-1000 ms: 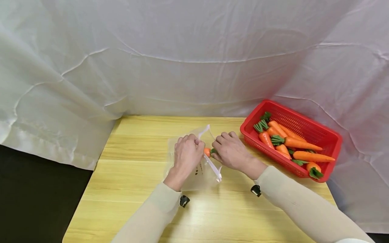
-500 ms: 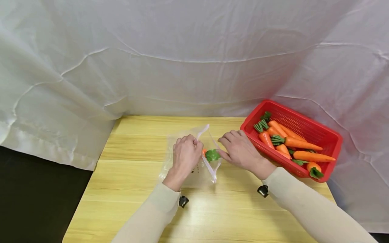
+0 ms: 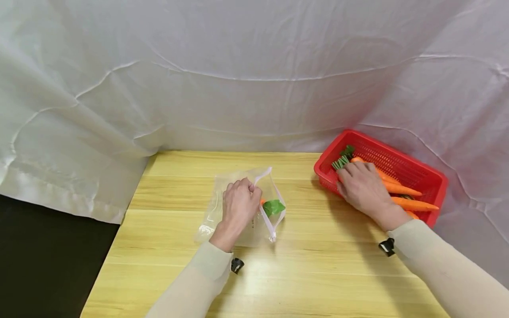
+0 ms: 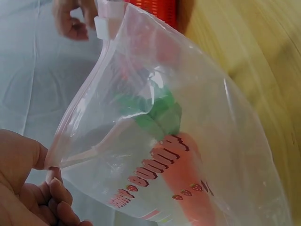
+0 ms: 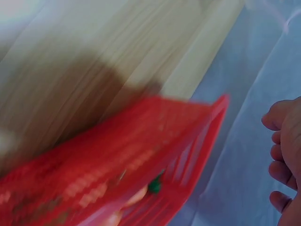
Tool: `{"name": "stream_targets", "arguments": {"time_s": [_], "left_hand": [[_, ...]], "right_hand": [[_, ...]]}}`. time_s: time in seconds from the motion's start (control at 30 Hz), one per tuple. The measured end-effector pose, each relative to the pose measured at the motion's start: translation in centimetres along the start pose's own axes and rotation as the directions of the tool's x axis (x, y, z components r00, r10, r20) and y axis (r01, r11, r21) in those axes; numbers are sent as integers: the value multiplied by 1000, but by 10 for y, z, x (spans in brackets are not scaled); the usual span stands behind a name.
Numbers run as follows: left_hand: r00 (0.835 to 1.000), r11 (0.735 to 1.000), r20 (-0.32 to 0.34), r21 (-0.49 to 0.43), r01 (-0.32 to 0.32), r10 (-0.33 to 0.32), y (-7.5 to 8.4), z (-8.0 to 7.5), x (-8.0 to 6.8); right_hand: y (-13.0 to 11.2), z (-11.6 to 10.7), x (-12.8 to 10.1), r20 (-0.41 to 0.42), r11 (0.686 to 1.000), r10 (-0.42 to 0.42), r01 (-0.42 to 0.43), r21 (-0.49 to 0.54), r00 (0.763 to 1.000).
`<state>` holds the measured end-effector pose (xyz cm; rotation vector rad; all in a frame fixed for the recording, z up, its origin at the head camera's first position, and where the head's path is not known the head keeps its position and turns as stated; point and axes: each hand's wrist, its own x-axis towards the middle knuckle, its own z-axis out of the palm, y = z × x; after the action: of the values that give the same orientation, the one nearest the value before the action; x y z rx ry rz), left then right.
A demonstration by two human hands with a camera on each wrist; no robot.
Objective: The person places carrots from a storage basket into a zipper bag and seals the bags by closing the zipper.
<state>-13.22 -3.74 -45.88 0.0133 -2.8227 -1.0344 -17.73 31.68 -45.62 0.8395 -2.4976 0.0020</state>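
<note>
A clear zip bag (image 3: 212,212) with a pink-edged mouth lies at mid-table, its mouth facing right and gaping. My left hand (image 3: 240,203) pinches the mouth's edge between thumb and fingers. Inside the bag is a carrot (image 4: 181,176), its green leaves (image 3: 274,207) at the mouth. Red lettering and small strawberries are printed on the plastic. My right hand (image 3: 366,187) is over the left part of a red basket (image 3: 399,155), nothing held, fingers loosely bent. Several carrots (image 3: 413,204) lie in the basket, some hidden under that hand.
The basket stands at the back right of the wooden table (image 3: 175,163), set at a slant. A pale cloth (image 3: 254,110) hangs behind the table and along its sides. Dark floor (image 3: 43,260) shows at the lower left.
My right hand has let go of the carrot at the bag's mouth and moved right, over the basket. My left hand and the bag have shifted slightly left.
</note>
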Motion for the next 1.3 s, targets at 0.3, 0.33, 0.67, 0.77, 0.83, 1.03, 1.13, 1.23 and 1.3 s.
{"name": "stream_targets", "arguments": {"time_s": [0.3,0.33,0.67,0.77,0.83,1.03,1.13,1.23,1.3], "left_hand": [[1000,1000,0,-11,10,-10,-4,-1,-2],[1000,1000,-2,-12,12,-12,-5,-2,-2],[1000,1000,-21,-10,-1,1,-9,-2,0],[1000,1000,-21,-11,-1,1,-9,-2,0],[1000,1000,-22,-10,0,0,-10,-2,-1],[1000,1000,-27,-6,2,-2,-11,-2,0],[1000,1000,-28,-10,9,-10,-12,-1,0],[999,1000,-28,-15,19,-19,-12,-1,0],[999,1000,-29,-15,23,-23,-12,-1,0]], "right_hand": [[58,-18,-43,82,994,66,-58,-96,994],[63,-19,-47,103,992,74,-63,-111,992],[97,-20,-82,313,978,156,-103,-180,937],[101,-19,-92,379,973,176,-101,-209,909],[103,-18,-97,420,971,187,-101,-219,888],[108,-16,-105,540,963,233,-116,-243,809],[112,-17,-108,609,955,265,-114,-275,747],[114,-18,-109,650,948,291,-121,-294,702],[115,-19,-109,657,945,305,-135,-298,690]]}}
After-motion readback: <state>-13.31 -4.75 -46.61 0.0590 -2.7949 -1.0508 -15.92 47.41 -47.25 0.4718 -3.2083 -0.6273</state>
